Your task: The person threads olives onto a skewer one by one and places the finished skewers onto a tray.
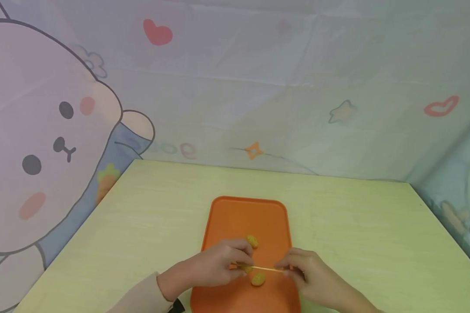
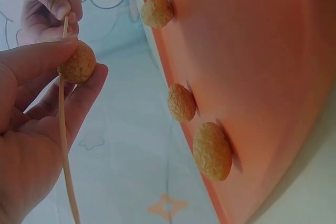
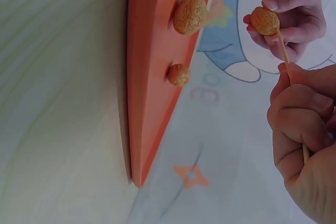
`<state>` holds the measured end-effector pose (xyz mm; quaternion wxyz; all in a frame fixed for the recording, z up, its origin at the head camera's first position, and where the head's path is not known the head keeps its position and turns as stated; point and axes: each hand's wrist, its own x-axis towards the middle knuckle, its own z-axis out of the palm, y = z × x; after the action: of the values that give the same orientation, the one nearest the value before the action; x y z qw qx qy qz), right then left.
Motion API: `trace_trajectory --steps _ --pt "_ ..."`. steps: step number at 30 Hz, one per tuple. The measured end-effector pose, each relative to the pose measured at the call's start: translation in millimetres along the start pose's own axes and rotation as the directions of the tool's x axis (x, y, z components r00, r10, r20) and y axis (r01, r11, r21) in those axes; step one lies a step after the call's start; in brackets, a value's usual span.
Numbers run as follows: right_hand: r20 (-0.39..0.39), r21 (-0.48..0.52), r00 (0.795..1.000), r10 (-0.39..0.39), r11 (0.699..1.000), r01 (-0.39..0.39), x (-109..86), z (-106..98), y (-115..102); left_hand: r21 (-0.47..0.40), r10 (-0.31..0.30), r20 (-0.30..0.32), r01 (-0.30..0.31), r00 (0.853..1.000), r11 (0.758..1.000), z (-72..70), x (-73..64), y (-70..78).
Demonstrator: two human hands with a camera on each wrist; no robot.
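Note:
My left hand (image 1: 219, 263) pinches a wrinkled yellow-brown ball (image 2: 80, 62) between thumb and fingertips, above the tray. A thin wooden skewer (image 1: 264, 268) spans between both hands. Its length shows on both sides of the held ball in the left wrist view; whether it pierces the ball or runs along its side I cannot tell. My right hand (image 3: 310, 129) grips the skewer with curled fingers, a short way from the ball. Similar balls lie on the orange tray (image 1: 246, 213): one (image 1: 252, 241) beyond my left hand, another (image 1: 258, 279) nearer to me.
The tray stands lengthwise on a pale yellow table (image 1: 348, 217) and has a raised rim. Behind the table hangs a printed cloth (image 1: 235, 87) with a cartoon bear and hearts. A small black object (image 1: 176, 306) shows beside my left sleeve.

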<state>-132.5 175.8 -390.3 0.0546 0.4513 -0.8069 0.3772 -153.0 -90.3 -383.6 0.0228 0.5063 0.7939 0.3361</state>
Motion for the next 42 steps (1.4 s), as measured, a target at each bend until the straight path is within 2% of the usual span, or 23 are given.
trace_trajectory --steps 8,18,24,33,42 --pt "0.011 0.006 0.999 0.048 0.999 -0.048 2.5 5.0 -1.5 0.031 -0.004 0.021 0.003 1.0 1.0 3.5 4.1 1.3" --pt "0.008 0.016 0.999 0.044 0.999 -0.044 5.0 9.1 -4.8 0.073 0.026 0.008 -0.027 1.0 0.997 6.5 6.9 2.8" --pt "0.007 0.021 0.999 0.046 0.999 -0.046 7.1 11.9 -5.3 0.058 0.04 0.008 -0.04 0.999 0.998 9.0 8.9 3.6" --pt "0.037 0.043 0.991 0.129 0.991 -0.13 10.5 14.6 -6.2 0.084 0.056 0.002 -0.056 0.998 0.995 12.3 12.7 4.7" --pt "0.048 0.072 0.985 0.164 0.983 -0.167 11.8 15.3 -7.8 0.075 0.075 -0.009 -0.075 0.997 0.994 13.7 14.8 3.5"
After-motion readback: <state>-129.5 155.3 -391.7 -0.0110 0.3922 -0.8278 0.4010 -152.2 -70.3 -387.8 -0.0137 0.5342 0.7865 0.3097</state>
